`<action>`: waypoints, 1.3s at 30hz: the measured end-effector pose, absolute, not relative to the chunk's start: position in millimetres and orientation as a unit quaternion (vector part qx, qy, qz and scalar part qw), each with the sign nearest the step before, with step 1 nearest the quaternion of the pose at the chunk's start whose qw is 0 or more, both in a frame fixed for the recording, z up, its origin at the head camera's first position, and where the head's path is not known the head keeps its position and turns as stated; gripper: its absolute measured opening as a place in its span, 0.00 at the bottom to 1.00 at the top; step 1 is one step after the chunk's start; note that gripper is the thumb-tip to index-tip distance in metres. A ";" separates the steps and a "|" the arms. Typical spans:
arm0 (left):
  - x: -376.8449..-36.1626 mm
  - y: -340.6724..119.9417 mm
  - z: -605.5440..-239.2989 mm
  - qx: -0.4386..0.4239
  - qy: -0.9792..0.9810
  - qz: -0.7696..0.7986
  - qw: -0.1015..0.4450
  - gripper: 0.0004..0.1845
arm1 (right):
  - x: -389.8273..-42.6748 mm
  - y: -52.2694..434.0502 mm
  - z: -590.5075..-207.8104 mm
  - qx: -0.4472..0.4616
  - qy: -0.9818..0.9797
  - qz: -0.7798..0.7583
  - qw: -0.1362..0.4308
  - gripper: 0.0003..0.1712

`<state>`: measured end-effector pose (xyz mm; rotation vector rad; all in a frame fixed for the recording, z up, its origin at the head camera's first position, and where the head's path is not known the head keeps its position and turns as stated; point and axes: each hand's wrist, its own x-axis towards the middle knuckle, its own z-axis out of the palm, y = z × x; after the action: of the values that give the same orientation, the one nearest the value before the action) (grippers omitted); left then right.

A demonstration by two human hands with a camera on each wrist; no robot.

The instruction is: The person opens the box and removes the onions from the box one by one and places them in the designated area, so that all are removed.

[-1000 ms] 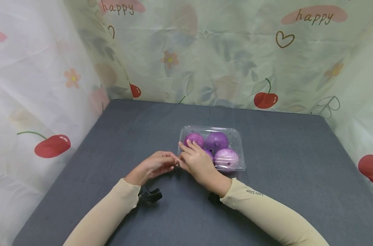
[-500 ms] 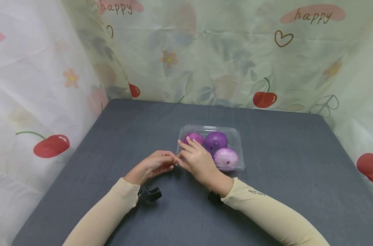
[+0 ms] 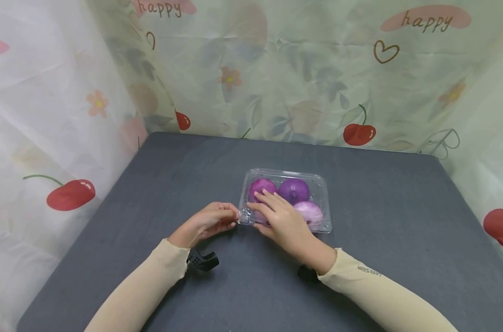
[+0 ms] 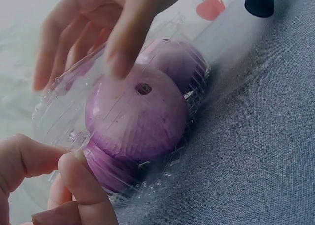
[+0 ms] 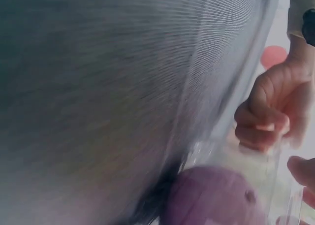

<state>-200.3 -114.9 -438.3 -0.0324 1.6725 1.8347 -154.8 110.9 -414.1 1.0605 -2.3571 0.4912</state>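
Observation:
A clear plastic clamshell box [image 3: 327, 203] holds several purple onions [image 3: 294, 189] in the head view. At its near left corner my left hand [image 3: 205, 222] pinches the plastic edge between thumb and index finger. The left wrist view shows that pinch close up, beside an onion [image 4: 140, 112] under the transparent lid [image 4: 59, 99]. My right hand [image 3: 287, 227] lies over the box's near left part, fingers extended and a little apart, gripping nothing. It partly hides the onions beneath. In the right wrist view an onion [image 5: 211, 198] appears blurred, with my left hand [image 5: 270, 107] behind.
The box stands on a table with a dark grey cloth [image 3: 185, 170]. A printed curtain [image 3: 276, 83] with cherries and flowers hangs behind and along both sides. A black wrist camera [image 3: 203, 262] sits under the left wrist.
My right hand has come away from the left fingertips, moving right and slightly toward me, uncovering the box's corner. My left hand keeps its pinch in the same place.

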 end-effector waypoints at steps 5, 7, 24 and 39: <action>-200.6 -113.2 -437.4 -0.023 0.636 0.701 0.323 0.08 | -147.5 140.3 -411.3 0.380 -0.870 0.189 0.252 0.36; -200.6 -113.1 -437.1 -0.021 0.635 0.700 0.324 0.08 | -144.1 153.5 -409.4 0.375 -0.871 0.192 0.254 0.37; -198.8 -114.0 -434.3 -0.019 0.633 0.701 0.329 0.08 | -123.8 232.7 -410.3 0.269 -0.909 0.206 0.242 0.46; -200.9 -114.0 -432.7 -0.018 0.628 0.701 0.336 0.08 | -135.7 240.9 -420.6 0.325 -0.896 0.186 0.240 0.36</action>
<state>-200.9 -114.0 -432.7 -0.0468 1.6378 1.8286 -135.7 240.9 -420.6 0.8884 -2.4515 0.5078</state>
